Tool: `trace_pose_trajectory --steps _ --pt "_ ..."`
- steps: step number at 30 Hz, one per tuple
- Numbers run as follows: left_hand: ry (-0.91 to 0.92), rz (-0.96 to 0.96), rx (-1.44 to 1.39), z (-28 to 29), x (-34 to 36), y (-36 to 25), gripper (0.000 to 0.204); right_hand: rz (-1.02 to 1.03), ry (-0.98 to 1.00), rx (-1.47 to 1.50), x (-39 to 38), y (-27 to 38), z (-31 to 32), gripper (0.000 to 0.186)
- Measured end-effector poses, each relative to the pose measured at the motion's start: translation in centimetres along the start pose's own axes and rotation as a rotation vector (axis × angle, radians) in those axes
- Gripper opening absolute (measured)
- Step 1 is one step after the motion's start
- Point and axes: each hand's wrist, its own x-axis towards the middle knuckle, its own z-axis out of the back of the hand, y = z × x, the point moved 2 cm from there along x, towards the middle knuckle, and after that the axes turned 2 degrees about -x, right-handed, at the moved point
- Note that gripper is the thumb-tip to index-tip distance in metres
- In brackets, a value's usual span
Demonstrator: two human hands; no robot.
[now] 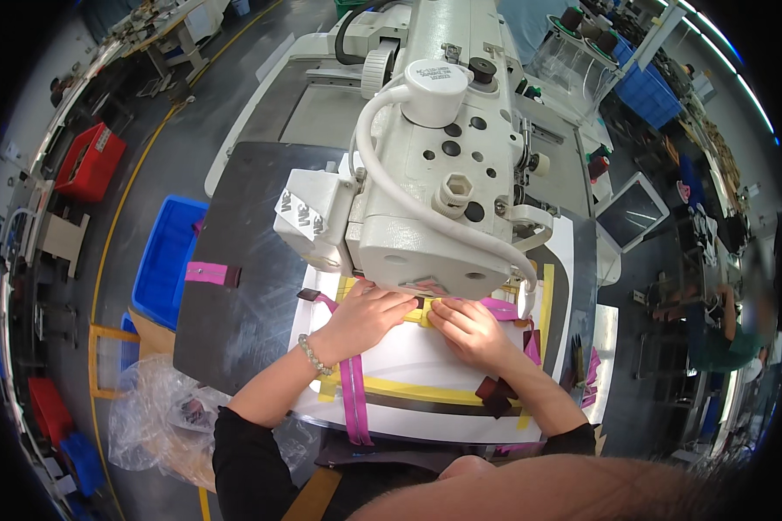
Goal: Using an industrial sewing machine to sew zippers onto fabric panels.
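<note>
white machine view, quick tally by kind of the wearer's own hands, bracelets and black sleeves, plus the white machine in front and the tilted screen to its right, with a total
Hands: 2 (left hand, right hand)
Bracelets: 1 (beaded bracelet, left wrist)
Black sleeves: 2
White machine: 1
Tilted screen: 1
Total: 7

Looks painted, semi-gloss on sewing machine [400, 226]; smooth, metallic (finely scuffed) on dark plate [256, 208]; woven cloth on magenta strip [353, 399]; plastic on blue bin [161, 269], left; crinkled clear plastic on bag [148, 412], near left.
</note>
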Motion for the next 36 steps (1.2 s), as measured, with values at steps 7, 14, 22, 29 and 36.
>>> trace_pose_trajectory --steps 7,14,22,29,36 --pt "0.017 0.006 0.002 -0.1 0.0 0.0 0.035 -0.013 0.001 0.014 0.1 0.2 0.0 0.038" --pt "0.021 -0.041 0.071 0.2 0.6 -0.7 0.031 -0.032 -0.027 -0.004 0.0 0.5 -0.3 0.038" --pt "0.04 0.0 0.083 0.1 0.8 -1.6 0.031 -0.102 -0.007 -0.095 0.3 1.8 -0.8 0.04" --pt "0.091 0.057 0.067 -0.2 0.4 -1.3 0.03 -0.345 -0.029 -0.174 0.9 4.6 -2.3 0.045" --pt "0.068 0.091 0.015 -0.5 0.0 -1.1 0.029 -0.441 -0.104 -0.172 1.6 5.0 -2.8 0.051"
